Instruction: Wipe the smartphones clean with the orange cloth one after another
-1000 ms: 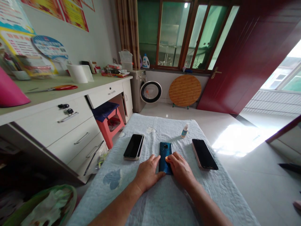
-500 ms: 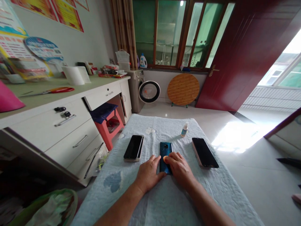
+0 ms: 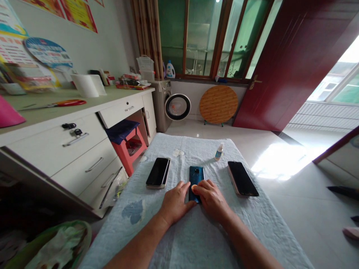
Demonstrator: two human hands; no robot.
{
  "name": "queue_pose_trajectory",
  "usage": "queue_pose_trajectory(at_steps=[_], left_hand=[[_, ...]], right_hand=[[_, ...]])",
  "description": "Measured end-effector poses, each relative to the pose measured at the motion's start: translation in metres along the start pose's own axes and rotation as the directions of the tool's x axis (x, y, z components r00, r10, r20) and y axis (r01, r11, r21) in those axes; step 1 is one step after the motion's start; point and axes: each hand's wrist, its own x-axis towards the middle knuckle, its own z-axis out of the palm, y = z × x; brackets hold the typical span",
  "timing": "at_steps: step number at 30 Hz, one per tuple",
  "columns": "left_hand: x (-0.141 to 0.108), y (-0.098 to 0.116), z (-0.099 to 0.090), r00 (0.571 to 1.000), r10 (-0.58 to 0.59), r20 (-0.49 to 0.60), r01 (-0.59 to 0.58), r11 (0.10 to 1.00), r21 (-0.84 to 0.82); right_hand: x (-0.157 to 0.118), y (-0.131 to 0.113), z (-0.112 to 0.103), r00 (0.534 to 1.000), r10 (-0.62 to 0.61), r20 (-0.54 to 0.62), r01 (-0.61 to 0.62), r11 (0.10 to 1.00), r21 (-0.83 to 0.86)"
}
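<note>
A blue phone point(image 3: 197, 174) lies back side up on the cloth-covered table point(image 3: 179, 228). My left hand point(image 3: 175, 201) steadies it, fingers at its left edge and thumb at its lower end. Pressed to the phone's back is a small orange pad point(image 3: 194, 188), pinched in my right hand point(image 3: 211, 196). To the left lies a black-screened phone point(image 3: 158, 172), with what looks like a second one beneath it. Another dark-screened phone point(image 3: 242, 178) rests to the right. A small spray bottle point(image 3: 219, 152) stands upright behind, right of the blue phone.
A white desk point(image 3: 84, 149) with drawers runs along the left, a red stool point(image 3: 127, 149) beside it. At the lower left is a green basket point(image 3: 88, 239). Beyond the table are a washing machine point(image 3: 161, 104) and a round wooden tabletop point(image 3: 218, 104).
The orange pad and my right hand have shifted slightly left on the blue phone. The whole view has moved a little, while the other phones and the bottle keep their places on the cloth.
</note>
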Motion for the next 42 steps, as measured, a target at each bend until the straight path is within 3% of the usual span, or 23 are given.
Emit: queue_pose_trajectory(at_steps=[21, 30, 36, 42], left_hand=[[0.0, 0.003, -0.002, 0.999, -0.027, 0.035, 0.026, 0.999, 0.023], [0.002, -0.006, 0.006, 1.0, 0.013, -0.003, -0.013, 1.0, 0.017], [0.001, -0.004, 0.003, 1.0, 0.018, 0.001, -0.018, 1.0, 0.002], [0.0, -0.001, 0.001, 1.0, -0.01, 0.018, 0.01, 1.0, 0.013]], right_hand=[[-0.001, -0.005, 0.001, 1.0, 0.003, -0.029, -0.003, 1.0, -0.021], [-0.001, -0.012, 0.004, 0.998, -0.055, 0.023, 0.057, 0.995, -0.086], [0.013, 0.002, -0.001, 0.997, -0.047, 0.059, 0.054, 0.991, -0.119], [0.036, 0.022, -0.006, 1.0, 0.007, 0.011, -0.006, 0.992, -0.125]])
